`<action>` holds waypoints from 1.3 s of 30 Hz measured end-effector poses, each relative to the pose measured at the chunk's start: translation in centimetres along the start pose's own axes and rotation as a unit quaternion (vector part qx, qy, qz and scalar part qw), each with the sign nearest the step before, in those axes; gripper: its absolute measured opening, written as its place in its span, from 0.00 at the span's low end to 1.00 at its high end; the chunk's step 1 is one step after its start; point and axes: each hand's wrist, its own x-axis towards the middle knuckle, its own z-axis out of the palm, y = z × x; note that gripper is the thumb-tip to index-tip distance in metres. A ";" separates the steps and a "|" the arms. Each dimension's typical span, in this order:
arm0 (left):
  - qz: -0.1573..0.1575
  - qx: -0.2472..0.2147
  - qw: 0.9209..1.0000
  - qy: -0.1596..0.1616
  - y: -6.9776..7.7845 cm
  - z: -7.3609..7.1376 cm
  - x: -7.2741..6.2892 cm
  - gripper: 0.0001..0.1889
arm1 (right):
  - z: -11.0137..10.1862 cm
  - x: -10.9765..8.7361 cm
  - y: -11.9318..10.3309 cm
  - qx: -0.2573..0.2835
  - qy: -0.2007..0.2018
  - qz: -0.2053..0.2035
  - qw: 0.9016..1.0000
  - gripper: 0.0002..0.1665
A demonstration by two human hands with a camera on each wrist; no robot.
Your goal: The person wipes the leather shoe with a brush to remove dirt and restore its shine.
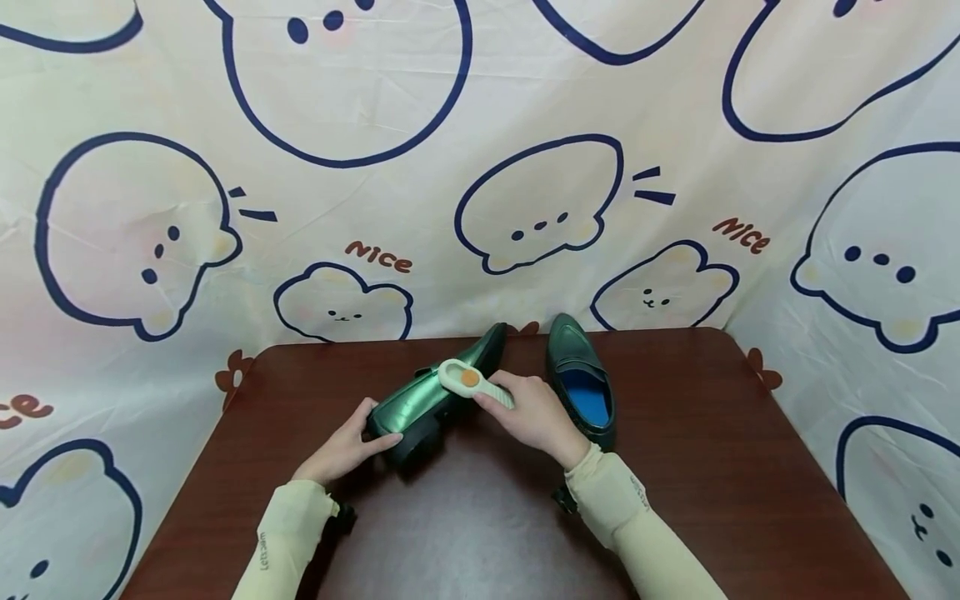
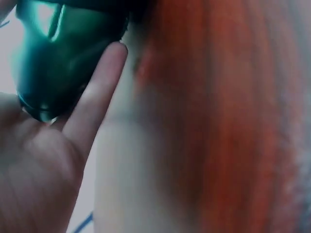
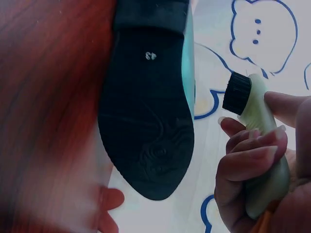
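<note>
A shiny green loafer (image 1: 412,408) lies tipped on its side, toe toward the back of the table. My left hand (image 1: 341,446) grips its heel end, thumb on the near side; the left wrist view shows the green heel (image 2: 68,53) between thumb and fingers. My right hand (image 1: 532,412) holds a pale-handled shoe brush (image 1: 480,383), whose head overlaps the shoe's upper in the head view. Its black bristles (image 3: 237,93) point toward the shoe in the right wrist view, with a gap showing between. There the dark sole (image 3: 148,111) is visible, marked 43.
The matching green loafer (image 1: 573,346), with a blue insole, stands just beyond my right hand, toe to the back. Both are on a dark brown wooden table (image 1: 712,467). A white cloth (image 1: 420,200) with cartoon bears hangs behind the table and along its sides.
</note>
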 end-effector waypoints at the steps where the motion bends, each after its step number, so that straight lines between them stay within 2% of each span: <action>1: 0.003 -0.003 1.000 -0.001 -0.2 0.0 0.0 0.30 | 0.3 0.0 -0.1 -0.004 -0.003 -0.003 1.000 0.17; 7: 0.038 -0.009 0.999 0.026 -0.7 0.5 0.6 0.29 | 2.2 0.3 -1.5 -0.028 -0.024 -0.030 0.999 0.18; 14: 0.072 0.021 0.996 0.045 -0.3 1.0 0.3 0.38 | 5.3 0.5 -3.6 -0.052 -0.064 -0.083 0.993 0.17; 18: 0.101 -0.002 0.994 0.047 0.1 1.3 -0.2 0.39 | 7.2 0.3 -4.4 -0.090 -0.081 -0.124 0.985 0.17; 22: 0.126 -0.032 0.990 0.051 0.4 1.5 -0.4 0.37 | 8.6 0.0 -4.8 -0.130 -0.072 -0.152 0.977 0.16; 28: 0.117 -0.049 0.990 0.058 0.6 2.0 -0.8 0.36 | 9.4 -0.5 -4.2 -0.163 -0.049 -0.162 0.972 0.16; 34: 0.094 -0.016 0.994 0.058 1.3 2.2 -1.0 0.39 | 8.8 -0.5 -3.2 -0.164 -0.022 -0.163 0.973 0.17; 39: 0.073 0.011 0.995 0.068 1.6 2.3 -1.0 0.41 | 7.6 -0.1 -2.1 -0.161 0.010 -0.137 0.977 0.18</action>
